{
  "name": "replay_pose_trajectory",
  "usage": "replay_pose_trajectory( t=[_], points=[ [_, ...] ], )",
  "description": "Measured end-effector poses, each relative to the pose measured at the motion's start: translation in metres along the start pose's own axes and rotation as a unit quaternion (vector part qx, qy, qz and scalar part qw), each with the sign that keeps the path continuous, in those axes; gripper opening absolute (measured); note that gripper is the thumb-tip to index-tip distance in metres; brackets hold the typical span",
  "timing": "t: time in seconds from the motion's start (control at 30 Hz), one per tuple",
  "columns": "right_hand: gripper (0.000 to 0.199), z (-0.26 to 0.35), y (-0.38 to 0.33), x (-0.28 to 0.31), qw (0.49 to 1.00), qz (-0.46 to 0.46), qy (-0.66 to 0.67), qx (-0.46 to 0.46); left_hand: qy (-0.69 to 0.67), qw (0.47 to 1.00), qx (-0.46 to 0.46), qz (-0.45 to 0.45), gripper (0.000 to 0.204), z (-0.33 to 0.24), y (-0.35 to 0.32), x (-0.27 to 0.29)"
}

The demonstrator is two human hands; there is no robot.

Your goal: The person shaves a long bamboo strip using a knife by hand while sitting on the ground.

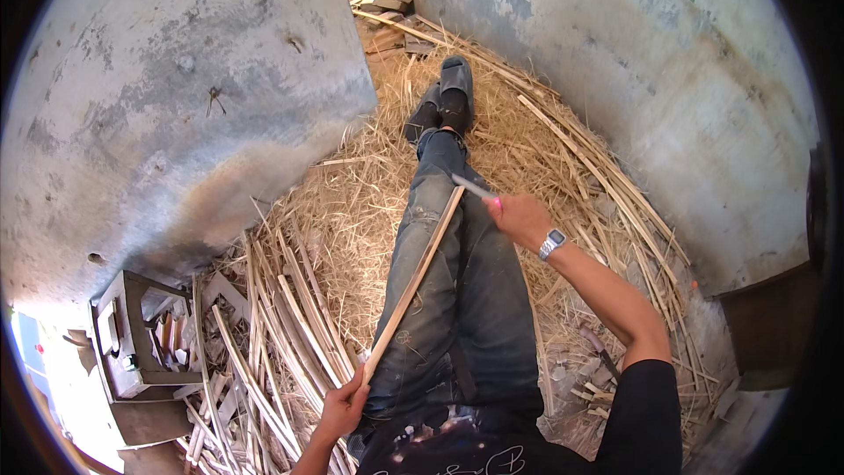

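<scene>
Wooden strip (413, 285); knife (473, 187); both held

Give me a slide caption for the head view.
Left hand holds a wooden strip over jeans; right hand holds a knife.

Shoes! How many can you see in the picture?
2. One grey shoe is near the top middle; the other shoe is just below and to the left of it. The straw could be hiding more.
</scene>
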State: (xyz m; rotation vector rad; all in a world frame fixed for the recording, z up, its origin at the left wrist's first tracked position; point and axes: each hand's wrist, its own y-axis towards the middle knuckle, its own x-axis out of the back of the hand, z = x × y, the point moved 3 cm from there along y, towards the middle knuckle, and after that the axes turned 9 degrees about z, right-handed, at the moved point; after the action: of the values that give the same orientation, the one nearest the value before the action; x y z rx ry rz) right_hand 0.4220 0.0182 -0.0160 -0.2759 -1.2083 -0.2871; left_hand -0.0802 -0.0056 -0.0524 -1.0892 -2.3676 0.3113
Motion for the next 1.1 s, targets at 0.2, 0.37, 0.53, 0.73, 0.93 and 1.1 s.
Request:
replay_pose_trajectory(
  t=[0.2,0.37,0.53,0.73,0.93,1.1],
  points=[
    [0.053,0.017,-0.022,-0.019,0.999,-0.016,0.028,0.016,0.061,0.997,0.005,-0.037,0.048,0.034,-0.024,0.008],
    [0.052,0.025,-0.028,-0.003,0.987,-0.083,0.139,-0.011,0.198,0.974,-0.057,-0.091,0.049,0.01,-0.018,0.005],
    [0.053,0.088,-0.077,-0.041,0.984,0.111,0.045,0.132,0.209,0.971,-0.074,-0.09,0.049,-0.02,0.002,-0.003],
    [0.052,0.033,-0.024,-0.033,0.999,-0.024,0.044,0.004,0.278,0.949,-0.109,-0.105,0.052,-0.016,0.001,-0.006],
    [0.055,0.074,-0.055,-0.051,0.984,0.056,-0.004,0.171,0.225,0.967,-0.084,-0.081,0.056,-0.009,0.003,-0.009],
    [0.054,0.051,-0.025,-0.043,0.996,-0.025,0.005,0.081,0.233,0.963,-0.1,-0.088,0.056,-0.016,0.006,-0.008]
  ],
)
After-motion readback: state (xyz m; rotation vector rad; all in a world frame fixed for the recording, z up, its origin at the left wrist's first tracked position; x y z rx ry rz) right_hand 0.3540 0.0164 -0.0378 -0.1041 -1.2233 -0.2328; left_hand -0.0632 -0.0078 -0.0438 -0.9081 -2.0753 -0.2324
